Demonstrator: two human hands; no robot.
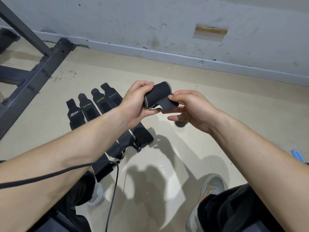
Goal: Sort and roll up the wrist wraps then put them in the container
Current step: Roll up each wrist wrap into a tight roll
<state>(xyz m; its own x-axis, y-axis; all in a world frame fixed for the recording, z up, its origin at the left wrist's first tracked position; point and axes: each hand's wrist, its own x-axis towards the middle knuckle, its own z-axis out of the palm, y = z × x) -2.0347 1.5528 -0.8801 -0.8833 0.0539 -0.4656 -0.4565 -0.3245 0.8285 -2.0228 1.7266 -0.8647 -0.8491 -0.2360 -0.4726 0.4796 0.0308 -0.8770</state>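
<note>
A black wrist wrap with grey edges, rolled into a cylinder (157,94), is held above the floor between both hands. My left hand (135,104) grips the roll's left end, thumb on top. My right hand (189,108) pinches the loose tail flap at the roll's lower right. Several black wrist wraps lie flat side by side on the floor: one marked XTEP (73,113), two marked XUEYING (87,108) (100,102), and one further right (112,96). Their lower ends (133,139) lie behind my left forearm. A dark round thing (180,124) sits on the floor under my right hand.
A black metal rack frame (38,64) stands on the floor at the left, against the grey wall (150,22). A black cable (115,181) hangs across my left arm. My shoes (210,186) are on the beige floor below. A blue object (299,155) sits at the right edge.
</note>
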